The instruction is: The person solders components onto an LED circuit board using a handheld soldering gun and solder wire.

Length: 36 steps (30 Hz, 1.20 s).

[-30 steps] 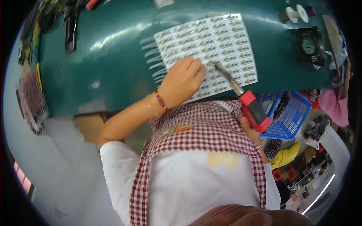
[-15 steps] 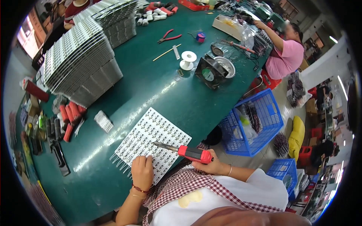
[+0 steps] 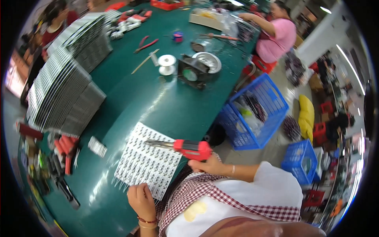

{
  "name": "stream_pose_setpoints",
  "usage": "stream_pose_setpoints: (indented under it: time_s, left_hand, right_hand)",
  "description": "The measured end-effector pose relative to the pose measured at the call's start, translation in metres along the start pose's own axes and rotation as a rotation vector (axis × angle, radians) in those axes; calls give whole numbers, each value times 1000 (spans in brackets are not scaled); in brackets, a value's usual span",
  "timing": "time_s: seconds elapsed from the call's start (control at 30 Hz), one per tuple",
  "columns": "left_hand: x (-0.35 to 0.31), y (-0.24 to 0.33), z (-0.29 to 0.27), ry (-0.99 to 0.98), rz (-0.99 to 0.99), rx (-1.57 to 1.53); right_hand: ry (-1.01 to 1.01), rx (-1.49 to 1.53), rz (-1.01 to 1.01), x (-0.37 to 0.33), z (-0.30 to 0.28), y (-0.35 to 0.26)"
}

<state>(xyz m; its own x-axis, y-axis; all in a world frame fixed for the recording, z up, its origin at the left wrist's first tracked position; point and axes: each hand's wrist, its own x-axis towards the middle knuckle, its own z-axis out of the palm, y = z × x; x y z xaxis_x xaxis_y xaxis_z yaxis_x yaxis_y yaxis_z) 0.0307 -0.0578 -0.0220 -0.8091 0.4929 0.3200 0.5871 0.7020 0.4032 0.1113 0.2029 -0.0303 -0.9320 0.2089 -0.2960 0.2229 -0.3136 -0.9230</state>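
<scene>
A white perforated board (image 3: pixel 152 166), covered with rows of small metal parts, lies on the green table close to me. Thin wires stick out along its lower left edge. My right hand (image 3: pixel 210 164) grips a red and black soldering gun (image 3: pixel 193 149), whose long metal tip reaches left over the upper part of the board. Whether the tip touches the board I cannot tell. By the board's lower edge, my left hand (image 3: pixel 142 201) has its fingers curled closed; anything inside them is hidden. A small bundle of white wires (image 3: pixel 97 146) lies left of the board.
Tall stacks of similar boards (image 3: pixel 61 93) stand at left. Beyond the board are a white spool (image 3: pixel 166 64), a black fan (image 3: pixel 191 72), a metal bowl (image 3: pixel 209 61) and red-handled pliers (image 3: pixel 146 45). A blue crate (image 3: pixel 252 114) stands right of the table; a person in pink (image 3: pixel 275 37) sits beyond.
The whole view has shifted, so the table things sit further left. My left hand has moved off the board's face to its lower edge. The soldering gun stays held over the board.
</scene>
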Motion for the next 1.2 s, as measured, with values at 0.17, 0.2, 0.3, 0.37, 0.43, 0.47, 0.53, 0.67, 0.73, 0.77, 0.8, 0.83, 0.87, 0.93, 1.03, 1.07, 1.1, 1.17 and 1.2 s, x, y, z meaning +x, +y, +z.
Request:
stream_pose_setpoints:
  time_s: [0.17,0.2,0.3,0.37,0.43,0.47,0.53,0.67,0.73,0.77,0.8,0.83,0.87,0.93,1.03,1.07,1.1,1.17,1.2]
  left_hand:
    - [-2,24,16,-143,-269,-468]
    - [2,28,19,-147,-323,-588]
    - [7,33,31,-147,-316,-667]
    - [8,36,31,-166,-312,-706]
    - [8,39,32,-163,-312,-725]
    - [7,40,33,-156,-310,-748]
    - [7,40,33,-157,-307,-748]
    - [11,45,29,-197,-353,-769]
    - [9,47,28,-185,-416,-802]
    - [8,47,29,-173,-474,-836]
    - [7,47,29,-171,-483,-833]
    - [7,45,30,-170,-481,-843]
    - [7,45,31,-168,-481,-852]
    - [8,48,31,-149,-524,-892]
    - [8,49,26,-189,-476,-824]
    - [8,49,25,-175,-501,-816]
    - [9,49,24,-205,-479,-805]
    - [14,50,18,-250,-478,-776]
    - [14,49,17,-239,-498,-771]
  right_hand:
    - [-256,-46,-139,19,30,2]
    - [-293,-57,-163,23,34,4]
    - [-284,40,-185,23,41,3]
    - [-308,38,-91,24,43,6]
    - [-291,28,-108,24,44,6]
    - [-275,14,-128,24,45,7]
    - [-291,35,-124,26,45,11]
    - [-269,34,-99,26,45,14]
    - [-287,12,-101,25,45,11]
    - [-303,-12,-108,24,45,10]
    - [-310,-10,-101,24,45,8]
    - [-299,-89,-142,23,44,7]
    - [-292,-167,-182,23,43,4]
    - [-294,-279,-233,23,41,1]
    - [-300,-315,-400,25,40,4]
    - [-326,-309,-388,25,41,3]
    - [-311,-302,-355,25,40,3]
    - [-321,-209,-111,23,37,6]
    - [-341,-209,-101,22,36,12]
